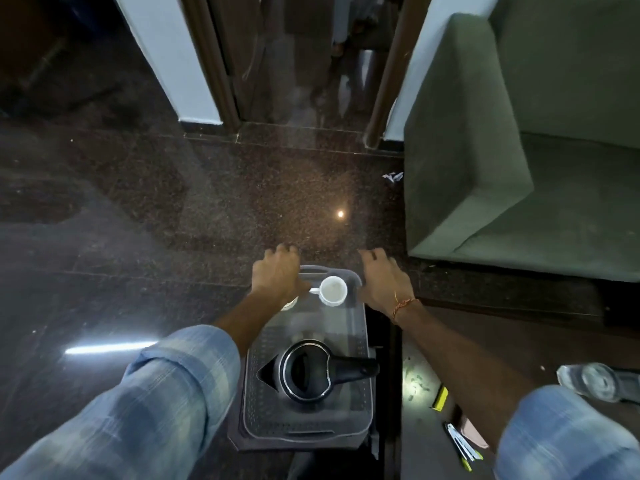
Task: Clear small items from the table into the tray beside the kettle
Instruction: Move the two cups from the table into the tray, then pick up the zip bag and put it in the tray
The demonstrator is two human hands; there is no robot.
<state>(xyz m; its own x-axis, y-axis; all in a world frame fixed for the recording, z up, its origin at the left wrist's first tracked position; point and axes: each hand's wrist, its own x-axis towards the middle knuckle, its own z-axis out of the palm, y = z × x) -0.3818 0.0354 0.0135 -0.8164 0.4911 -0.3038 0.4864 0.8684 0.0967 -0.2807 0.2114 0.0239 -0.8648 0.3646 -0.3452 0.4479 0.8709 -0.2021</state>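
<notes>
Tray (360,344) carries kettle (306,374) and white cup (333,290) at its far end. Left hand (277,273) and right hand (382,278) curl over the far corners; actual grip cannot tell. Pens (462,445) and bottle (595,381) lie on the bench (433,459), right: clearing looks unfinished.

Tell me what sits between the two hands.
In the head view, a white cup on the tray's far end sits between left hand and right hand.
</notes>
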